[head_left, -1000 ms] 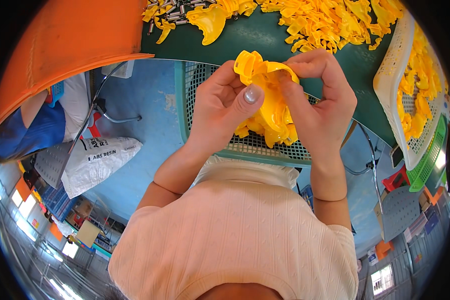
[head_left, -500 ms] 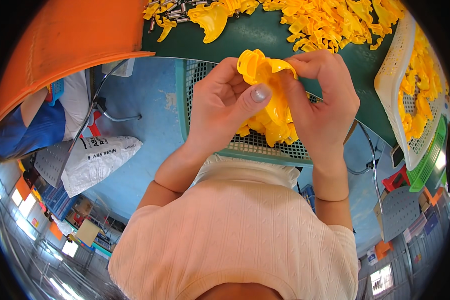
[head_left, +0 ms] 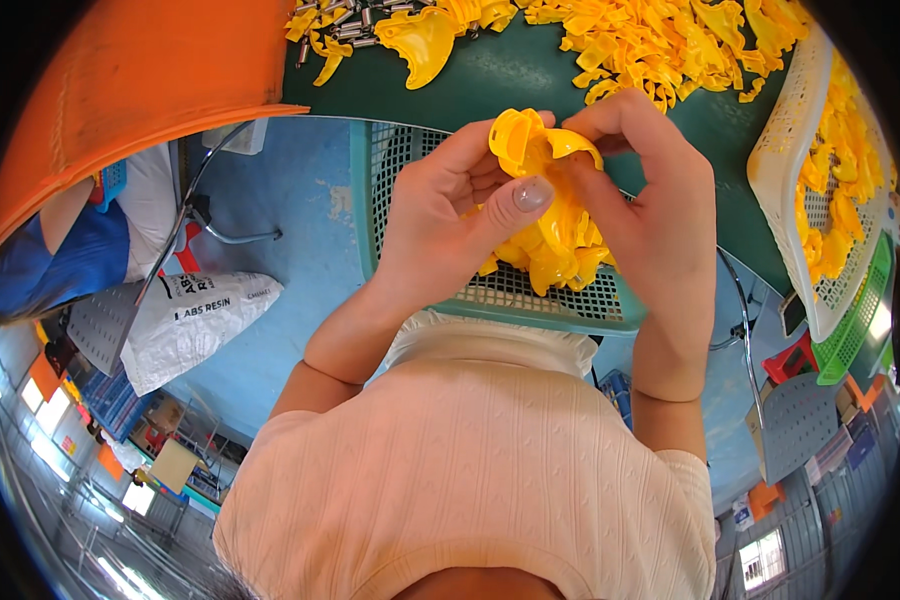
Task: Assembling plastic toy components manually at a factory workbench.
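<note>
Between my two hands is a curved yellow plastic part (head_left: pixel 516 143), raised above a green mesh basket (head_left: pixel 364 200). My left hand (head_left: pixel 457 195) is closed on its left side, the thumb lying across the front. My right hand (head_left: pixel 642 165) pinches the right edge, fingertips partly hidden behind the part. Whether a smaller piece is in that pinch, I cannot make out. Below the hands, more yellow parts (head_left: pixel 550 268) lie in the basket, and the held part's lower end overlaps them in view.
The dark green table (head_left: pixel 515 75) holds a heap of small yellow pieces (head_left: pixel 635 50), larger yellow shells (head_left: pixel 420 45) and short metal pins (head_left: pixel 355 30). A white basket (head_left: pixel 778 150) of yellow parts stands right. An orange bin (head_left: pixel 150 70) is at left, above a white sack (head_left: pixel 200 320).
The yellow part has shifted slightly right and turned a little in my hands. My right hand's knuckles have risen, and the basket has moved slightly right at its near edge.
</note>
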Tool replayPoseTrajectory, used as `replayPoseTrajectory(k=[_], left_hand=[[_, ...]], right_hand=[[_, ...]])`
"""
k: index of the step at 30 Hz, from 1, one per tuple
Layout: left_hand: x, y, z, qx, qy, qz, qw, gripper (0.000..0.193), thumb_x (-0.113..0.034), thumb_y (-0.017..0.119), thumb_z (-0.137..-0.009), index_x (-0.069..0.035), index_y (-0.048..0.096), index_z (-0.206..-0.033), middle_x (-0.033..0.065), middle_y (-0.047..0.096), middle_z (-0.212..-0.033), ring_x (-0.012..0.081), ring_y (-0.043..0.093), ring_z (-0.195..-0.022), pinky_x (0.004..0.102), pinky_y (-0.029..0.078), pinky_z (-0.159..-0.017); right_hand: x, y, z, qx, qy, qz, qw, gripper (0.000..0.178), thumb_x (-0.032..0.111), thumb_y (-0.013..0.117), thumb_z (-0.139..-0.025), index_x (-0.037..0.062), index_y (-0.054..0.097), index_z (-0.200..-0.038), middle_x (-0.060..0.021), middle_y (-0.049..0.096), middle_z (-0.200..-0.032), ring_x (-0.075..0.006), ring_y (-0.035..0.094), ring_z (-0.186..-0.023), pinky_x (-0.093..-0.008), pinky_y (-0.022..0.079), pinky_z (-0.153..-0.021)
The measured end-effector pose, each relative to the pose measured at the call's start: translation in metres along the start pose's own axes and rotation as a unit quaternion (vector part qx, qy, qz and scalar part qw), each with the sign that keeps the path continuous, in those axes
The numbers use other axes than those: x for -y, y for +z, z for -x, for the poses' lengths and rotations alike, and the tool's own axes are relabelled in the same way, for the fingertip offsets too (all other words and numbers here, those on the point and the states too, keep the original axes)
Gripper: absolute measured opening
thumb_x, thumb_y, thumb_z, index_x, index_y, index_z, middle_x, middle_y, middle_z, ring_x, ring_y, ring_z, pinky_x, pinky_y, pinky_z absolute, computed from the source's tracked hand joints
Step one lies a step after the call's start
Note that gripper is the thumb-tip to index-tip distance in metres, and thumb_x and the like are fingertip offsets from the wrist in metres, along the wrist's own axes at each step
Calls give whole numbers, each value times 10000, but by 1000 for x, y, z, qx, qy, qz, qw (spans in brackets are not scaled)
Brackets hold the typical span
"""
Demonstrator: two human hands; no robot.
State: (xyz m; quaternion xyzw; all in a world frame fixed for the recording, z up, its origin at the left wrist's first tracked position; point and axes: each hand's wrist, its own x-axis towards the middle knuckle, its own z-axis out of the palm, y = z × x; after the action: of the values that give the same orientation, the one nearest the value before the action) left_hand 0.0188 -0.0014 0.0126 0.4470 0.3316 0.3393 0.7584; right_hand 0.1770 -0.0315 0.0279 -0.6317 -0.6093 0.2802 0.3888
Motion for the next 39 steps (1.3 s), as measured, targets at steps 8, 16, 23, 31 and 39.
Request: replayPoseTrajectory(k=[8, 16, 23, 31, 39], left_hand=[[-6, 0, 0, 7, -5, -70, 998, 336, -165, 569, -868, 39, 491, -1123, 76, 594, -983, 97, 555, -907, 233, 444, -804], [-1, -3, -1, -8, -49, -4, 999, 341, -200, 553, -880, 47, 504, -1110, 68, 591, -955, 92, 549, -864, 227, 451, -767], [8, -5, 0, -25, -53, 17, 998, 366, -241, 549, -881, 42, 516, -1112, 72, 588, -980, 98, 554, -881, 232, 454, -773], [1, -3, -3, -55, -41, 47, 996, 384, -279, 544, -881, 37, 530, -1100, 64, 598, -962, 90, 564, -851, 229, 466, -744], [9, -6, -4, -62, -48, 16, 997, 410, -313, 541, -879, 37, 542, -1093, 42, 596, -889, 72, 562, -780, 214, 475, -688]], right_hand=[[3, 8, 5, -37, 3, 23, 999, 196, -125, 559, -681, -16, 526, -841, -63, 556, -758, -139, 577, -698, -229, 475, -666], [1, 8, 4, 9, 61, -4, 998, 138, -91, 571, -707, -13, 513, -806, -48, 562, -740, -122, 576, -664, -225, 476, -631], [3, 6, 10, 12, 101, -7, 995, 162, -27, 594, -741, -2, 570, -899, -58, 606, -833, -118, 581, -741, -232, 472, -688], [7, -4, 14, -41, 68, -128, 989, 264, -6, 618, -751, 24, 611, -1014, -91, 637, -835, -151, 619, -738, -215, 462, -662], [1, 5, 16, -48, -18, 22, 998, 187, -100, 567, -771, -46, 611, -944, -98, 651, -877, -123, 612, -771, -231, 493, -696]])
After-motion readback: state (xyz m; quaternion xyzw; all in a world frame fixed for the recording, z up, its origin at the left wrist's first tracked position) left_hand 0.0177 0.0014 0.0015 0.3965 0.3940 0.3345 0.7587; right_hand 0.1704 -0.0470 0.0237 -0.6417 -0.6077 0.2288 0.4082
